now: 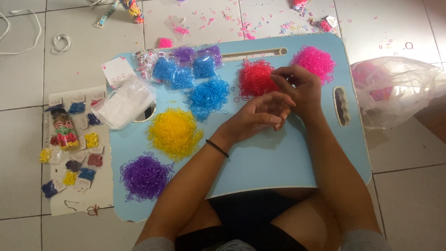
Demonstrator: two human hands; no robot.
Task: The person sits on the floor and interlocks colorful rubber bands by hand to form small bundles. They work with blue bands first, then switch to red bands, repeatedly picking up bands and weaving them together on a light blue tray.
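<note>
A light blue lap tray [278,162] on the person's legs serves as the surface, and everything here is placed against the red pile of small loom bands [254,78] near its far edge. The right hand [299,90] sits just right of that red pile, its fingers [282,80] curled and pinched together at the pile's edge; whether they grip a band cannot be told. The left hand [260,114], a dark band at its wrist, lies just nearer than the red pile, its fingers [278,108] bent loosely and touching the right hand. A pink pile [316,60] lies right of the red one, a blue pile [208,95] left of it, and yellow [175,132] and purple [145,176] piles farther left and nearer.
</note>
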